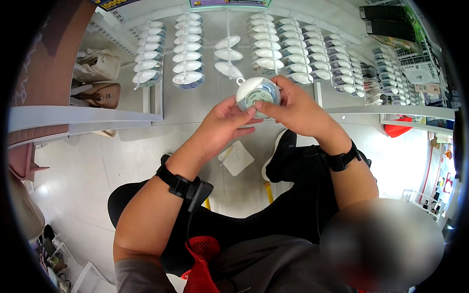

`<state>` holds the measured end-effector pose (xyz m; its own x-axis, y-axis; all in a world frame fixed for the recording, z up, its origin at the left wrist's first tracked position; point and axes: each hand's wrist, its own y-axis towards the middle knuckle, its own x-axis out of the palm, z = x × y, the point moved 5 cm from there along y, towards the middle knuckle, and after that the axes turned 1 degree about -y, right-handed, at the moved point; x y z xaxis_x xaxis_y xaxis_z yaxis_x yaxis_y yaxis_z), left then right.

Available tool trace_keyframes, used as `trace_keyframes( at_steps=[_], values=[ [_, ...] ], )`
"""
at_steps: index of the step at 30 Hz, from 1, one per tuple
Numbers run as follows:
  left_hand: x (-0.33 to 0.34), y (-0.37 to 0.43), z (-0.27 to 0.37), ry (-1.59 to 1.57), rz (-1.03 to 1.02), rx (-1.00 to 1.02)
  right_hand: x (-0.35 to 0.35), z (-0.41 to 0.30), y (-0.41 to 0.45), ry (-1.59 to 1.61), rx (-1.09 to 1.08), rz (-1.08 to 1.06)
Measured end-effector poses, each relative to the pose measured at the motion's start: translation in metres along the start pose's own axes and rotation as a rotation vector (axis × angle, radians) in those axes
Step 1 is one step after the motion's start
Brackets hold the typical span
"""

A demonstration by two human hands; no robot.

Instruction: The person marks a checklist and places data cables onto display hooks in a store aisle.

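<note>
A round clear-and-white plastic case with a hanging loop and a coiled cable inside is held between both hands, near the front ends of the display hooks. My left hand grips its lower left edge, thumb on the front, some fingers spread below. My right hand holds its right side, with the thumb on the front. Just beyond it, three similar white-topped cases hang on a hook. Fuller rows of such cases hang on the left and on the right.
White shelf edges run at the left and right. Handbags stand on the left shelf. Paper with a pen lies on the floor below my hands. Black boxes sit at the upper right. A red item shows beneath the right shelf.
</note>
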<state>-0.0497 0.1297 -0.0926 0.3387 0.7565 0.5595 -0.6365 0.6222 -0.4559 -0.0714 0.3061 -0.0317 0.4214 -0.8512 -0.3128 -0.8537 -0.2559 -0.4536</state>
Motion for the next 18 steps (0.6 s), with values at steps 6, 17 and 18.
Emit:
trace_keyframes(
  at_steps=[6,17,18],
  values=[
    [-0.007,0.000,-0.004,0.094,0.167,-0.010,0.003,-0.002,-0.006,-0.231,0.046,0.018],
    [-0.030,0.010,-0.005,0.326,0.328,-0.014,0.000,-0.006,-0.012,-0.245,0.074,0.010],
    [-0.031,0.010,-0.003,0.335,0.340,-0.018,0.000,-0.006,-0.012,-0.249,0.073,0.004]
  ],
)
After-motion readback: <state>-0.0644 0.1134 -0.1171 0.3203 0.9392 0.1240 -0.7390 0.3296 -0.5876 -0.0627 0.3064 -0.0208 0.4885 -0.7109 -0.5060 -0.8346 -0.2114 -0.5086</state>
